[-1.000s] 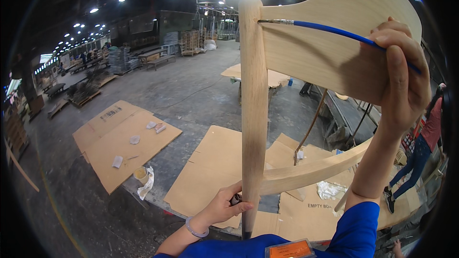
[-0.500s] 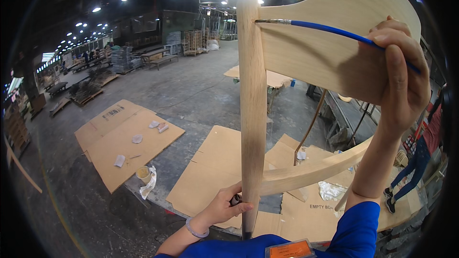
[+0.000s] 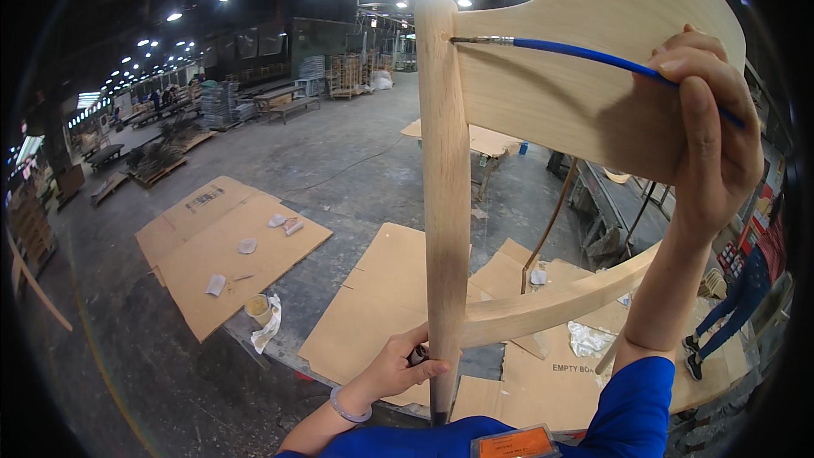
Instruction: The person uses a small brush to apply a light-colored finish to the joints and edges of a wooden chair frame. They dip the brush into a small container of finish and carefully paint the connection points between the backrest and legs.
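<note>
A pale, bare wood chair frame stands upright before me, with a post [image 3: 444,170], a wide curved backrest [image 3: 585,0] and a curved lower rail [image 3: 551,301]. Raised at the backrest, my right hand [image 3: 712,110] is closed around a thin blue-handled paintbrush [image 3: 585,54]. The bristle tip points left and touches the post close to its joint with the backrest. Low down, my left hand [image 3: 403,366] is closed against the post's lower end. Between its fingers shows the end of a small dark cylinder [image 3: 418,354], mostly hidden, its kind unclear.
Cardboard sheets [image 3: 373,297] cover the worktable below. On the left sheet [image 3: 212,246] lie crumpled paper pieces, with a tub [image 3: 257,307] and a white rag [image 3: 270,331] at its edge. Another person [image 3: 755,276] stands at the right. Stacked racks [image 3: 346,76] stand farther back.
The brush tip has shifted very slightly left at the post joint. The background has slid a little to the right. Both hands keep their holds.
</note>
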Demonstrator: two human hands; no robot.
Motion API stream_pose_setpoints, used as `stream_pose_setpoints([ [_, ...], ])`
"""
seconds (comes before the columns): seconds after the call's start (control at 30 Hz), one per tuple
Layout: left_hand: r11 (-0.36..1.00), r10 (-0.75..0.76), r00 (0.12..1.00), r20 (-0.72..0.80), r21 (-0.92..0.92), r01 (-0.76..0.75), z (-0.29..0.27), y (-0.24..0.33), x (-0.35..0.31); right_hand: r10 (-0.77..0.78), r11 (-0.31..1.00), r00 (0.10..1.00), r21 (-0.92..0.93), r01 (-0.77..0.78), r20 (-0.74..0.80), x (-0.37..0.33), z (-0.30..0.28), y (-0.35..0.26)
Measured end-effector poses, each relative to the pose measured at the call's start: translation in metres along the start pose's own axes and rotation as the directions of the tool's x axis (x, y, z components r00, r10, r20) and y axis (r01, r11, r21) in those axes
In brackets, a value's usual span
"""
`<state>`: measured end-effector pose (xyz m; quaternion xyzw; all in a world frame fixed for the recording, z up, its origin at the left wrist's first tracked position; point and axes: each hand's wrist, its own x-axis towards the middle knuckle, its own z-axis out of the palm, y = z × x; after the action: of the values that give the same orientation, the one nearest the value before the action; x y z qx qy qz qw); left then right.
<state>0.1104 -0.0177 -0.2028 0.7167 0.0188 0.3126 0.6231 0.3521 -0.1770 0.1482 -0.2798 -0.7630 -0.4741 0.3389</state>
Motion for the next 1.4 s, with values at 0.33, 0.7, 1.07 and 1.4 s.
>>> stream_pose_setpoints([
  [0.33, 0.999, 0.038, 0.999, -0.008, -0.006, -0.038, -0.005, 0.003, -0.003, -0.010, 1.000, 1.000, -0.004, 0.010, -0.009, 0.004, 0.007, 0.000],
  [0.7, 0.998, 0.052, 0.997, -0.053, -0.020, -0.053, -0.008, 0.003, -0.004, -0.071, 0.996, 0.997, -0.048, 0.071, 0.002, 0.007, 0.014, 0.005],
  [1.07, 1.000, 0.028, 0.998, -0.065, -0.013, -0.029, -0.014, 0.006, -0.012, -0.091, 0.995, 0.996, -0.029, 0.091, 0.001, 0.012, 0.024, 0.007],
  [1.4, 0.999, 0.041, 0.996, -0.081, -0.016, -0.042, -0.018, 0.006, -0.016, -0.030, 1.000, 0.999, 0.003, 0.030, -0.035, 0.019, 0.035, -0.003],
])
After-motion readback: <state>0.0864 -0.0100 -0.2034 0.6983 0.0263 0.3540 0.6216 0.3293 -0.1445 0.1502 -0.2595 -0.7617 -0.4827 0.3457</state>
